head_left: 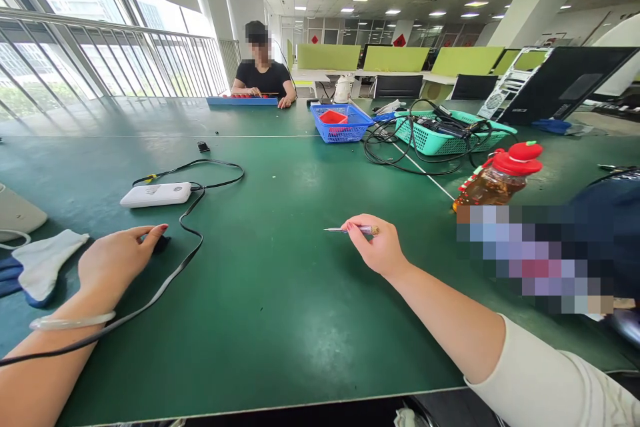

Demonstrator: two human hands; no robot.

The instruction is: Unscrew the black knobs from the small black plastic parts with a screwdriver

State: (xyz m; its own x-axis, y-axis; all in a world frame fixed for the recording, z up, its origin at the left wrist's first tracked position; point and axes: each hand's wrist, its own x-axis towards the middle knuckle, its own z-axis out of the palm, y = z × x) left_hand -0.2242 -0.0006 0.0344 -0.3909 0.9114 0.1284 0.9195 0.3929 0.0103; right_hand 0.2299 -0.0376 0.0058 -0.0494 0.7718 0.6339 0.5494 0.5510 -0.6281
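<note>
My right hand (374,245) is closed around a small screwdriver (369,230), holding it above the green table (280,320). The screwdriver's thin metal shaft points left, and its handle is partly hidden by my fingers. On the left, my left hand (117,257) has its thumb and fingers drawn together at a small dark object (161,244), mostly hidden behind the fingertips. A black cable (173,273) runs across my left wrist. It leads up to a white power bank-like box (156,195) just beyond that hand.
A white and blue cloth glove (47,263) lies at the left. Farther back are a blue basket (345,132), a teal basket (440,141) with tangled cables, and a red-lidded bottle (500,177). Across the table sits a person (263,77) at a blue tray (243,101).
</note>
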